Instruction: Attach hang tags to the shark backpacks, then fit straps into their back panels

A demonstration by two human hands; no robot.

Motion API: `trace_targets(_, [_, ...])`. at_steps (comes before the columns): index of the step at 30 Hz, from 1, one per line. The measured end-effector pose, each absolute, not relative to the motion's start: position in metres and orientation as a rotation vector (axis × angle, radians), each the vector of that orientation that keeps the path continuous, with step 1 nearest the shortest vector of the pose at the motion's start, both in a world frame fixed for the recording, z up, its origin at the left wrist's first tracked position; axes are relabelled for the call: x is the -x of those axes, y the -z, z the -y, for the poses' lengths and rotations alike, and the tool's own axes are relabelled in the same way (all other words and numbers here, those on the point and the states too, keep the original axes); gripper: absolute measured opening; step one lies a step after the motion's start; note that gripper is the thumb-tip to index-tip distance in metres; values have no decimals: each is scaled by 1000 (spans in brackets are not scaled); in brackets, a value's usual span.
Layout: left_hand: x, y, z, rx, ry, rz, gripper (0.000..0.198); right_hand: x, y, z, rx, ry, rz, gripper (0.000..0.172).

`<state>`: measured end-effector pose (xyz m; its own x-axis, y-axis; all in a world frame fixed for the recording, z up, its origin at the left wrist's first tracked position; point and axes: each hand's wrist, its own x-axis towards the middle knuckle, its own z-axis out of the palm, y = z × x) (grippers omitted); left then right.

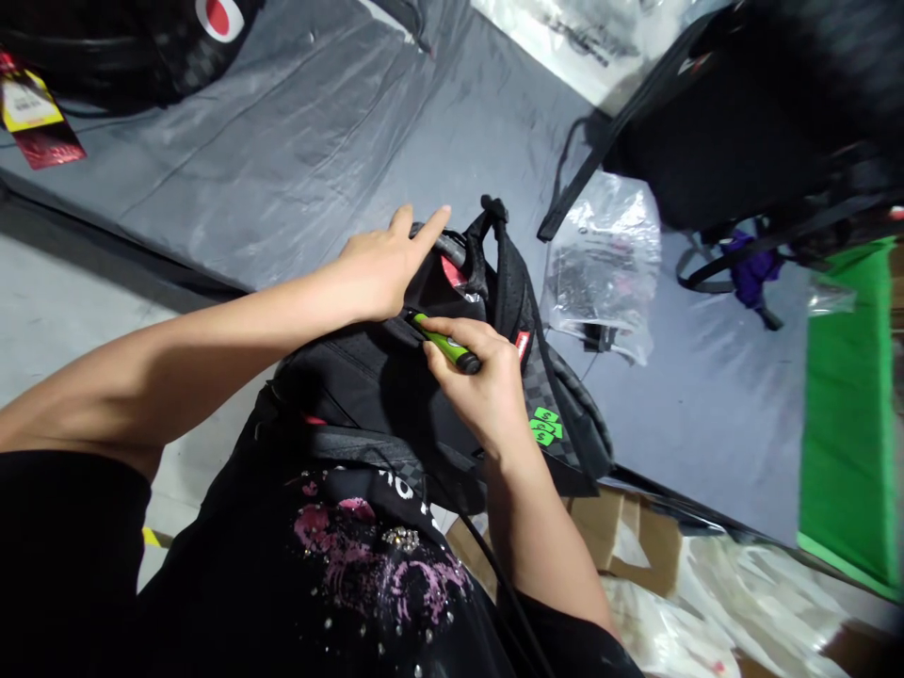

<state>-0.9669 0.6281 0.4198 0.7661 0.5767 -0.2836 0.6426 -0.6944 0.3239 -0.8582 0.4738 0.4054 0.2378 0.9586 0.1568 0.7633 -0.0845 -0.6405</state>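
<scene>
A black backpack with grey checkered panels lies in front of my body at the table's near edge. My left hand rests on its upper part, two fingers stretched out and spread; the other fingers are hidden or bent under. My right hand is wrapped around a green and black pen-shaped tool, whose tip points at the black fabric just below my left hand. The exact kind of tool does not show. Beside my hands are the pack's shoulder strap and a green print.
Grey sheeting covers the table. Another black bag with tags sits at the upper left, and a dark bag at the upper right. A clear plastic bag lies near the backpack. A green bin stands at the right.
</scene>
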Motion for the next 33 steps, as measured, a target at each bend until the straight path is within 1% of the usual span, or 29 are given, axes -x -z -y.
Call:
trace_targets(9, [967,-419,-628,-2568,237,-951,108,861,-404,-473,1906,-377,1504,23])
trace_targets(19, [969,-423,-625,-2613,234,-977,105,863,-401,-476,1849,-460,1464,20])
trace_targets(23, [969,-421,-627,-2620,219,-985,105,863,-402,-477,1892,-403,1469,19])
trace_targets(30, [973,-423,-630,-2654,220,-974,103,870,-400,-482,1934,-400,1463,19])
trace_targets(33, [972,-422,-632,-2681,240,-1015,104,870,-404,-483,1981,-434,1450,17])
